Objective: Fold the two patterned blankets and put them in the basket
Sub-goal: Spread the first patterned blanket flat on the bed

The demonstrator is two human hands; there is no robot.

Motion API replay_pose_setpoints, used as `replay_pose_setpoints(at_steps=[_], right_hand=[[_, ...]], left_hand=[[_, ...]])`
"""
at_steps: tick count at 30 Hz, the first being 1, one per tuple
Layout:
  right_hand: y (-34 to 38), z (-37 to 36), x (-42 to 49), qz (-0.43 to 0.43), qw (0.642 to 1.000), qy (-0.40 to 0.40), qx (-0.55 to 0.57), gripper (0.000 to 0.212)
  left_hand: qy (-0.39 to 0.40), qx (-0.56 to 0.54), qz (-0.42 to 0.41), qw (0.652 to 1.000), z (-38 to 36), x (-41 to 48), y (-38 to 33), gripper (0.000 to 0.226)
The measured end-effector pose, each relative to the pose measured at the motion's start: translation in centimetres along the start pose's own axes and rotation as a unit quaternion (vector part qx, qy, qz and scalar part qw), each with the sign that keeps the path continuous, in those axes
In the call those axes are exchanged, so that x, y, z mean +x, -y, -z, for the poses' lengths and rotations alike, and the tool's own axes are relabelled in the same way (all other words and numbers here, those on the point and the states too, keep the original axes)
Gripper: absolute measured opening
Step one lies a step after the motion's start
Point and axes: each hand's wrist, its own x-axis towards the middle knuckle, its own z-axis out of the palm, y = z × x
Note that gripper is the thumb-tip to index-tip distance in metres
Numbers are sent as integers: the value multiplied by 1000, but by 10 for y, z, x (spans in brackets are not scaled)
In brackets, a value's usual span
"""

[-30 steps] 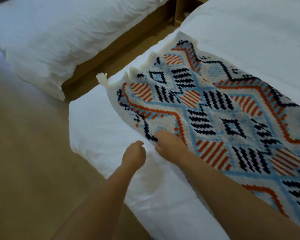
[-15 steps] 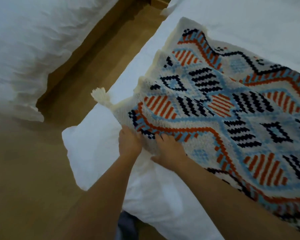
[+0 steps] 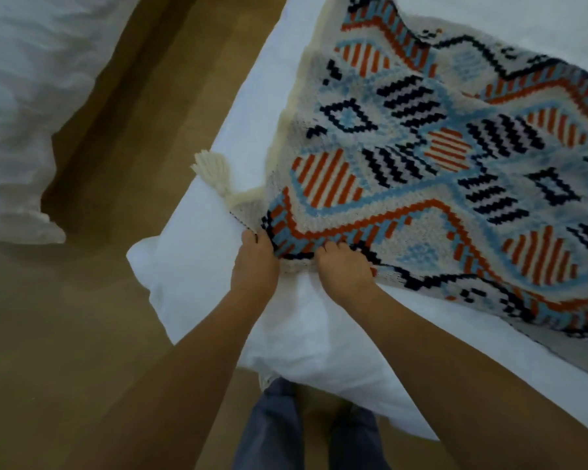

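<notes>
Both forearms reach forward over the bed (image 3: 190, 266) corner. The left hand (image 3: 253, 268), knuckles up, has its grip clamped on the near corner of the patterned blanket (image 3: 438, 184), below the cream tassel (image 3: 214, 173). Just beside it, the right hand (image 3: 345, 271) curls its grip onto the same edge. The patterned blanket lies spread on the bed, its long axis running away rightward and cut off by the frame. The fingertips are buried in the fabric.

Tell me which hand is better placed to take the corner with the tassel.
Left, probably. The left hand grips the blanket edge nearest the tassel. The right hand grips the same edge farther from it, so it would have to cross over.
</notes>
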Motion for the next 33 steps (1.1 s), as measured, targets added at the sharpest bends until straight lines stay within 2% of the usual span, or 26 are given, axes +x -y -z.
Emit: replay_pose_setpoints(at_steps=[4, 10, 13, 15, 19, 23, 26, 29, 31, 33], right_hand=[[31, -22, -43, 25, 999, 16, 28, 32], [38, -43, -66, 40, 996, 54, 52, 28], [28, -45, -72, 44, 995, 42, 74, 29], [17, -47, -81, 46, 995, 22, 87, 32], [-20, -51, -108, 26, 994, 2, 111, 38], [-80, -54, -141, -47, 989, -35, 139, 40], [-140, -63, -170, -130, 977, -53, 158, 33], [-206, -82, -202, -229, 956, -70, 170, 40], [-249, -97, -225, -290, 935, -90, 182, 42], [-290, -115, -246, -312, 929, -76, 183, 41]], left_hand=[[2, -46, 56, 997, -1, -60, 24, 29], [27, -29, 166, 985, -24, -103, 44, 47], [11, -38, 159, 986, -27, -96, 34, 57], [17, 18, 110, 994, -28, -95, 25, 64], [70, 131, -13, 989, -39, -101, -14, 56], [103, 213, -146, 961, -68, -111, -80, 44], [131, 246, -218, 935, -102, -122, -137, 42], [139, 259, -342, 892, -140, -138, -186, 42], [127, 272, -453, 839, -170, -149, -212, 38], [182, 305, -496, 793, -202, -158, -234, 40]])
